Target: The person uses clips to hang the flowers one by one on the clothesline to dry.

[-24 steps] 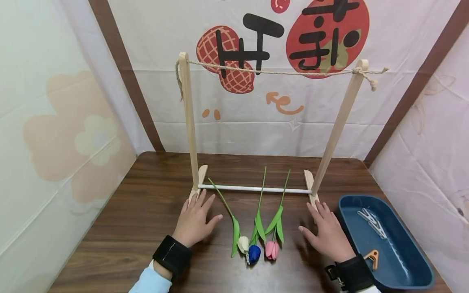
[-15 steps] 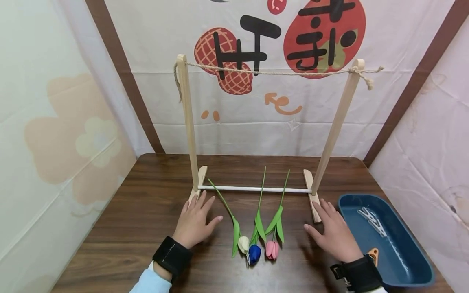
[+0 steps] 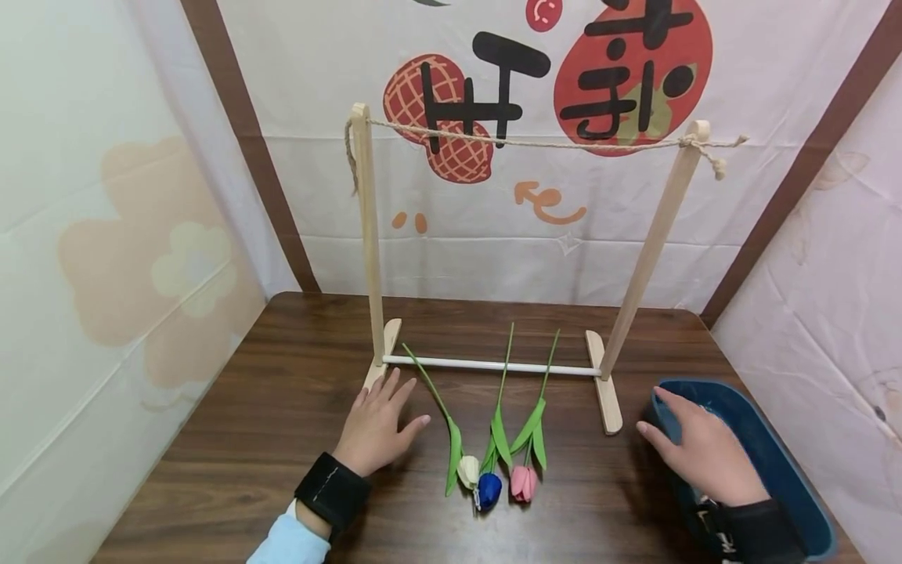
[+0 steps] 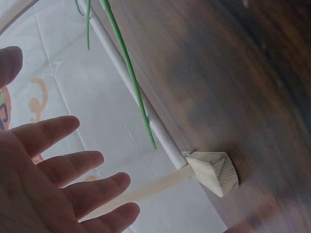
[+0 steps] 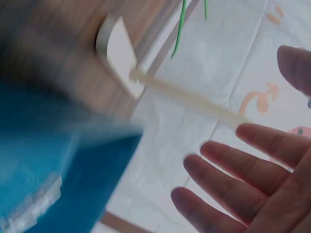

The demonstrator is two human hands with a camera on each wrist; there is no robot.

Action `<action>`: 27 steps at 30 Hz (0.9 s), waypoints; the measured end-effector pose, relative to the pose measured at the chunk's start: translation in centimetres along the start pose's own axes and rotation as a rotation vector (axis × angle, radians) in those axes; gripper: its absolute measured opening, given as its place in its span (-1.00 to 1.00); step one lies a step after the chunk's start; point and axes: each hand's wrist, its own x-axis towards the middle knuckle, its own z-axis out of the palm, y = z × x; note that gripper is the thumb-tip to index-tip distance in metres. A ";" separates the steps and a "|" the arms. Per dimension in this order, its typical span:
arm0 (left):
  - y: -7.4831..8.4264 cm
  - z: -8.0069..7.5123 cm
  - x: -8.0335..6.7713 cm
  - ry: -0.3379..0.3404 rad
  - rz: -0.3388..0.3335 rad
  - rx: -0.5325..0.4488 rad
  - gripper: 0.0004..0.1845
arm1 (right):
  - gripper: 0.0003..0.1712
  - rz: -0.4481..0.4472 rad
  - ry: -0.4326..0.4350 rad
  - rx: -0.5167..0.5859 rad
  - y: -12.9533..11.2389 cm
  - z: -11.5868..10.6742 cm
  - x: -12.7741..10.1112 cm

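My left hand (image 3: 377, 427) rests with spread fingers by the left foot of a wooden frame; in the left wrist view the foot (image 4: 214, 172) shows beyond the fingertips. My right hand (image 3: 705, 450), fingers loosely extended, hovers over the left side of a blue tray (image 3: 785, 458) and holds nothing. Hidden in the head view by that hand, a blurred whitish clothespin-like thing (image 5: 36, 204) lies in the tray in the right wrist view. Between the hands lie artificial tulips: white (image 3: 468, 471), blue (image 3: 489, 492) and pink (image 3: 523, 483), stems pointing away over the crossbar.
The wooden frame has two posts, the right one (image 3: 655, 243) leaning outward, a white crossbar (image 3: 493, 364) low down and a twine (image 3: 535, 142) tied across the top. Behind hangs a printed cloth (image 3: 465, 258). The brown table (image 3: 232, 470) lies under everything.
My right hand has moved right, from the frame's right foot to over the tray, now covering the white and orange clips there. The left hand and tulips have stayed put.
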 end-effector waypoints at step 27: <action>-0.4 0.5 0.3 0.032 0.000 -0.058 -0.34 | -0.26 0.091 -0.260 -0.111 9.0 -2.3 4.8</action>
